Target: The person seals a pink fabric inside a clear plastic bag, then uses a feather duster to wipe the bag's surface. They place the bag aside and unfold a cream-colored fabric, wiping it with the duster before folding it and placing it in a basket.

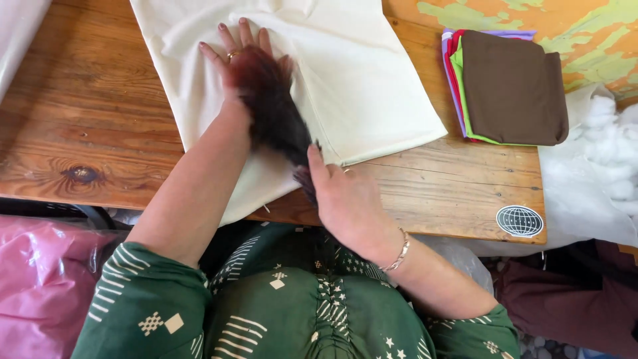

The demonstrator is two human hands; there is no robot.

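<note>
Green patterned garment on the person's body, nearest the lens, sleeves at both lower corners. Wooden surface, plank-built with a dark knot at its left, carrying the rest; a round sticker sits near its front right corner. Cream cloth, large, spread flat across the middle of the surface, its lower left part hanging over the front edge. White stuffing heaped at the far right, beside the surface. Pink bag at lower left, below the surface edge. Folded fabric stack at upper right on the surface, well apart from the cream cloth: brown piece on top, green, red and purple edges showing at its left side. Dark fur piece, black with a reddish tip, lying slantwise on the cream cloth between the two hands. Left hand, fingers spread wide and pressed flat on the cream cloth, ring on one finger, the reddish end of the fur piece lying over its back. Right hand, at the front edge of the surface, fingers closed around the lower end of the fur piece, thumb along it; bracelet at the wrist.
</note>
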